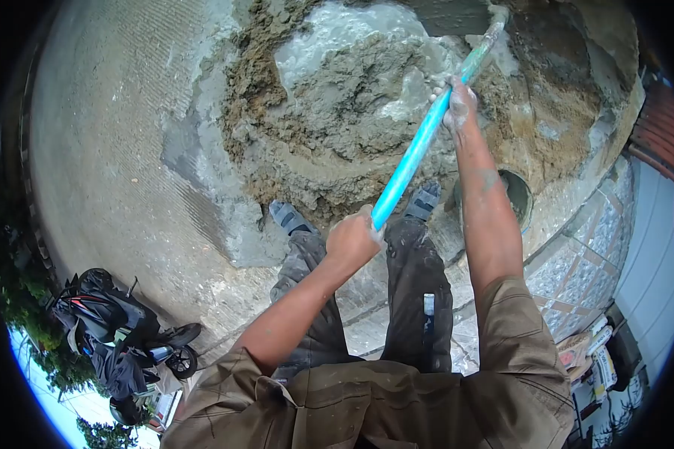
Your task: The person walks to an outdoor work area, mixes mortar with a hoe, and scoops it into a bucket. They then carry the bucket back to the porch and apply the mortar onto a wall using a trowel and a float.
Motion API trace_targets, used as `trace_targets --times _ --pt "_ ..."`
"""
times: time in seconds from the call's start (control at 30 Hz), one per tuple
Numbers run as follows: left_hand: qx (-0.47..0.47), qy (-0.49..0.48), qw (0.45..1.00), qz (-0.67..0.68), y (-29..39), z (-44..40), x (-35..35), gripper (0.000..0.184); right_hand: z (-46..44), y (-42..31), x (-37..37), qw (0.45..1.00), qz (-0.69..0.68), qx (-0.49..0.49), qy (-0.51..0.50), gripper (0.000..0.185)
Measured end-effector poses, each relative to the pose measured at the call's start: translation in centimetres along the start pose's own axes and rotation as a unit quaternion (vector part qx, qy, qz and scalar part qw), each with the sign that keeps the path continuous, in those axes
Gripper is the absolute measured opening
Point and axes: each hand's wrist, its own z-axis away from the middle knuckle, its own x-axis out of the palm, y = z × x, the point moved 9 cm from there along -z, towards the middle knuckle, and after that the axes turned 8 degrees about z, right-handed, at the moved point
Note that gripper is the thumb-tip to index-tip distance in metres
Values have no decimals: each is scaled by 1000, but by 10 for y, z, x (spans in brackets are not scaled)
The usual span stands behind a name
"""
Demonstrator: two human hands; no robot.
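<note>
My left hand (354, 240) is closed round the lower end of a long blue hoe handle (414, 153), in front of my legs. Further up the same handle, my right hand (460, 105) grips it, with grey smears on the fingers. The wide flat hoe blade (451, 16) is at the top edge, partly cut off, by the far side of a heap of wet grey mortar (359, 97). Paler, wetter mix lies along the far part of the heap. Brown sand rings its left and near sides.
A round bucket (518, 196) stands behind my right forearm. My sandalled feet (290, 217) are at the heap's near edge. Parked motorcycles (112, 314) are at the lower left on the concrete ground (120, 165). Tiled paving (588, 254) and stacked bags (595, 355) lie to the right.
</note>
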Motion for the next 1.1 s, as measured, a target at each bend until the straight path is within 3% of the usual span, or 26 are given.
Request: trace_targets --times 0.03,0.1,0.23,0.43,0.53,0.63,0.7,0.77,0.83,0.97,1.1 --pt "19 36 999 -34 3 -19 -15 20 -24 28 25 999 -4 20 -35 18" --pt "-23 44 997 -52 -24 -47 -24 16 -57 98 50 993 106 39 27 18" --pt "-130 -52 989 -43 -106 10 -7 21 -2 224 55 971 204 126 6 20" --pt "-135 -125 979 88 -104 113 20 34 95 240 34 893 397 211 11 21" --pt "-122 -183 969 115 -82 139 16 45 120 261 15 897 364 250 -30 18" --pt "-23 -212 973 88 3 126 -30 47 103 239 13 917 273 279 -76 17" --pt "13 -215 966 144 74 114 -66 52 88 195 20 930 195 292 -112 11" --pt "107 -202 948 220 135 119 -79 49 93 137 21 942 123 273 -150 12" --pt "170 -288 903 271 190 137 -68 52 121 78 9 956 13 245 -162 11" --pt "281 -353 846 284 282 199 -53 57 117 30 -56 916 133 338 -172 11" --pt "255 -405 801 360 314 286 -45 63 210 -73 -117 936 154 309 -72 9"
